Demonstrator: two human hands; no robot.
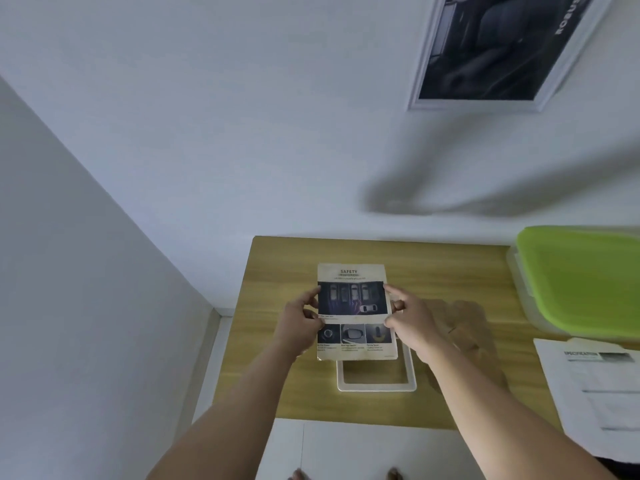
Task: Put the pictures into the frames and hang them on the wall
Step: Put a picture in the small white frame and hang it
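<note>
I hold the Safety sheet (354,311) between my two hands, above the wooden table (277,393). My left hand (300,322) grips the sheet's left edge about halfway down, with the thumb lying over the printed face and the other fingers tucked behind the paper. My right hand (410,322) grips the right edge at the same height, forefinger reaching up along the dark car photo and thumb pressing on the front lower down. So the sheet sits between my hands, its heading at the far end and its bottom edge toward me.

Below the sheet, on the table, lies the white frame (376,386), open and showing bare wood inside. The sheet's near edge overlaps the frame's far side in view; I cannot tell whether paper and frame touch.

To the right of my right hand a brown backing board (476,327) lies flat on the table. Farther right sits a plastic box with a green lid (585,275), and nearer to me on the right lies a white printed page (595,386). On the wall (207,116), far right, hangs a framed dark picture (502,46).
</note>
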